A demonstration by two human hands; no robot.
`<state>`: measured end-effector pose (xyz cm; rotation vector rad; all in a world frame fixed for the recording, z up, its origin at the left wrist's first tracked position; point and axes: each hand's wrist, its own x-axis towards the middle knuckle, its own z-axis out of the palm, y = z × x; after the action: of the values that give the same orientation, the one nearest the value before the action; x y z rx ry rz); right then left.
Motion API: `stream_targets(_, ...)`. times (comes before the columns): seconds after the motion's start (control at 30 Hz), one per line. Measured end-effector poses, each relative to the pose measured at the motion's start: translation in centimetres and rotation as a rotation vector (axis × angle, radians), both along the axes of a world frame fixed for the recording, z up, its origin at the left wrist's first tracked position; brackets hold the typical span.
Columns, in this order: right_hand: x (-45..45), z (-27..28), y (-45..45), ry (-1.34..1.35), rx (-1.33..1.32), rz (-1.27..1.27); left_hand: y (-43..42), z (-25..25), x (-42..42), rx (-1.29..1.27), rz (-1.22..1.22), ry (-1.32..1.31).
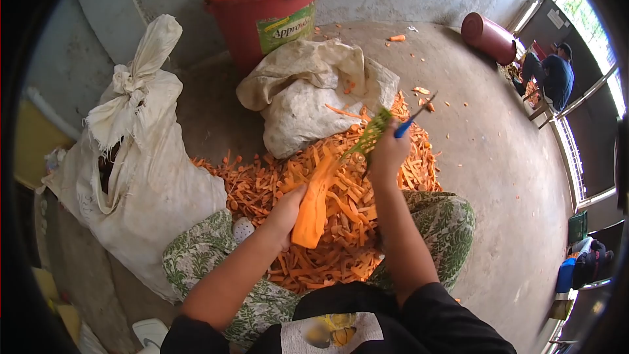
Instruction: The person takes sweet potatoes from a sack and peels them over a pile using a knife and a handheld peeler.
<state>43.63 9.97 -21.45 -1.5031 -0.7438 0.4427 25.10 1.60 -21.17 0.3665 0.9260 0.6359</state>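
My left hand (286, 215) is wrapped round the lower side of a large peeled carrot (313, 206), which tilts up and away from me. In my right hand (388, 155) is a blue-handled knife (405, 127), its thin blade pointing up and right. The same hand also holds a flat yellow-green tool with rows of holes (371, 135), blurred, close to the carrot's far end; I cannot tell whether they touch. Below both hands lies a heap of orange carrot strips (354, 249), between patterned trouser legs (432, 223).
A crumpled white sack (301, 115) lies behind the heap, before a red bucket (229, 19). At left stands a tied, full white sack (157, 190). Carrot scraps (397, 38) dot the concrete floor (504, 177). Far right, a person (558, 82) sits near a tipped red bin (488, 37).
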Motion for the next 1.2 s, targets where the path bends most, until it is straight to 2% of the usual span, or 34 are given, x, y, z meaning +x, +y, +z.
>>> stream_targets(0.1,-3.6,1.3,-2.2,-0.137,-0.057,0.196,0.3,0.4,0.1,-0.079,0.047,-0.05)
stream_targets(0.13,-3.5,1.3,-2.2,-0.137,-0.057,0.195,0.4,0.1,-0.3,-0.078,0.046,-0.05)
stream_targets(0.2,-2.9,0.8,-2.0,-0.177,-0.039,0.137,0.6,-0.5,-0.9,-0.019,0.115,-0.233)
stream_targets(0.27,-1.8,0.0,-1.3,-0.098,0.063,0.12,0.6,0.1,-1.3,0.011,0.103,-0.232)
stream_targets(0.4,-2.7,1.3,-1.9,0.0,-0.076,0.112,0.5,-0.3,-0.8,-0.017,0.061,-0.167)
stream_targets(0.47,-3.8,0.5,-2.1,0.158,-0.027,0.249,0.1,0.5,0.0,-0.03,0.073,-0.128)
stream_targets(0.53,-4.8,1.8,-3.0,0.156,-0.049,0.269,-0.1,1.1,0.4,-0.042,0.082,-0.089)
stream_targets(0.6,-5.0,1.9,-3.1,-0.042,-0.003,0.246,-0.1,1.3,0.5,0.018,0.097,-0.088)
stream_targets(0.63,-3.9,1.8,-2.6,-0.029,-0.022,0.218,0.0,1.4,0.3,0.02,0.098,-0.086)
stream_targets(0.67,-2.4,1.8,-2.0,-0.228,-0.045,0.178,0.2,1.4,0.0,0.14,0.062,0.009)
stream_targets(0.7,-1.0,3.0,-1.9,-0.318,-0.171,0.285,0.3,1.3,-0.3,0.258,0.028,0.105)
stream_targets(0.73,-0.1,4.6,-2.1,-0.407,-0.299,0.393,0.5,1.3,-0.7,0.259,0.033,0.108)
stream_targets(0.77,0.2,6.0,-2.7,-0.406,-0.295,0.397,0.8,1.3,-1.1,0.486,-0.023,0.264)
stream_targets(0.8,0.4,7.4,-3.6,-0.439,-0.417,0.612,1.0,1.2,-1.4,0.713,-0.082,0.419)
stream_targets(0.83,0.5,8.0,-4.3,-0.472,-0.54,0.825,1.2,1.1,-1.7,0.717,-0.081,0.417)
stream_targets(0.87,0.4,7.6,-4.7,-0.475,-0.539,0.82,1.3,0.9,-2.1,0.78,-0.114,0.56)
stream_targets(0.9,0.3,7.0,-5.0,-0.64,-0.523,0.863,1.5,0.9,-2.2,0.842,-0.145,0.701)
stream_targets(0.93,0.3,6.6,-5.4,-0.806,-0.504,0.906,1.5,1.1,-2.1,0.846,-0.143,0.697)
stream_targets(1.1,0.1,5.9,-6.6,-0.832,-0.39,1.049,1.5,2.0,-1.8,0.878,-0.228,0.83)
stream_targets(1.2,-0.4,5.9,-6.8,-0.77,-0.417,1.077,1.5,2.2,-1.7,0.958,-0.207,0.906)
